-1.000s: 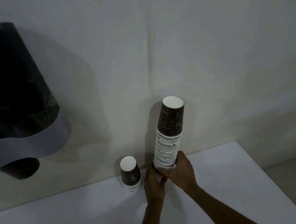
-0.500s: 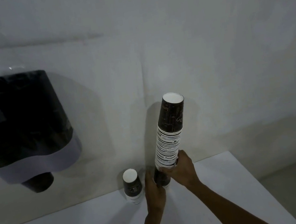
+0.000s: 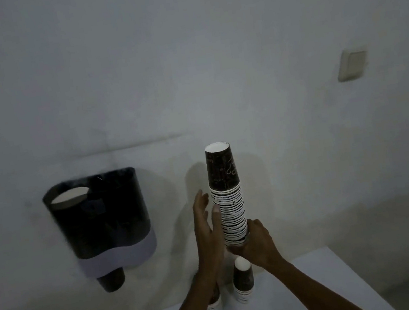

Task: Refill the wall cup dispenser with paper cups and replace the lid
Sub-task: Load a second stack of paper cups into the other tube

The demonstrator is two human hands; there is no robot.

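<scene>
Tall stack of paper cups (image 3: 227, 199) is upside down, held upright in the air above the table (image 3: 322, 278), right of the wall dispenser (image 3: 102, 223). Right hand (image 3: 258, 246) is clamped around the stack's bottom end. Left hand (image 3: 205, 223) is flat beside the stack, fingers straight and together — gripping nothing. Dispenser top is uncovered, a white cup bottom showing inside. Two short cup stacks stand on the table — one (image 3: 243, 280) under the right hand, one (image 3: 215, 306) behind the left forearm.

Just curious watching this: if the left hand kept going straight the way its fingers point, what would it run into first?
The left hand points up and slightly right, beside the tall cup stack. It would probably graze the stack's side, otherwise reach the bare wall; depth is hard to judge.
</scene>
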